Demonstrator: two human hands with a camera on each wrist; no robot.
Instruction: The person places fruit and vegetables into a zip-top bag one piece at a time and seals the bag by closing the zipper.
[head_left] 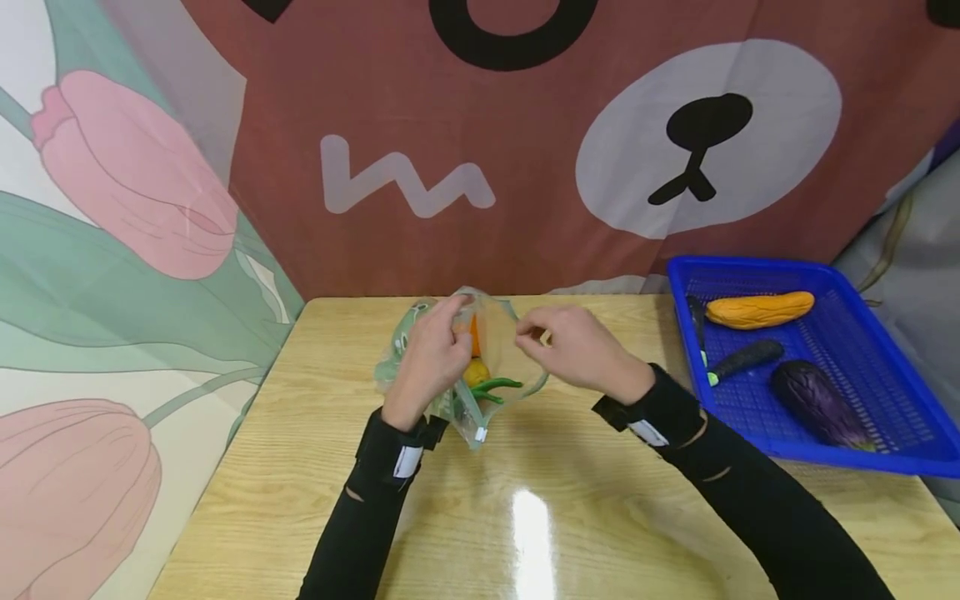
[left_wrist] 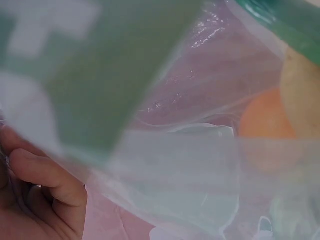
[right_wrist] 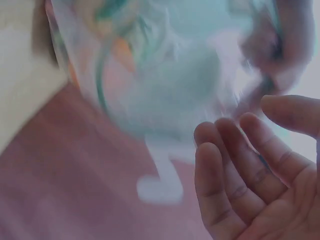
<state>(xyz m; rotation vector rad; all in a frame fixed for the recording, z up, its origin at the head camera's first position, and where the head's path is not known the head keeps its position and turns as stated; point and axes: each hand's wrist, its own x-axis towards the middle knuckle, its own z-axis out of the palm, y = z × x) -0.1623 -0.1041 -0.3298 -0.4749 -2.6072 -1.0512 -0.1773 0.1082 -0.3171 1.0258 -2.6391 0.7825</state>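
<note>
On the light wood-grain table (head_left: 262, 467), toward the far side, a clear plastic zip bag with green print (head_left: 396, 358) gapes unsealed; filling looks partway along. An orange vegetable (head_left: 475, 333), a rounded yellow one (head_left: 476, 372) and slim green peppers (head_left: 497, 386) are already inside. The left hand (head_left: 433, 346) pinches the bag's edge; the right hand (head_left: 573, 343), fingers loosely curved and gripping nothing, is just beside the mouth. Not yet bagged, in the blue plastic basket (head_left: 757, 265) at right, lie a ridged orange-yellow vegetable (head_left: 760, 310), two slim blackish ones (head_left: 747, 358) and a plump purple eggplant (head_left: 816, 400).

Four vegetables (head_left: 817, 404) in one basket (head_left: 862, 354), one bag (head_left: 501, 343)
</note>
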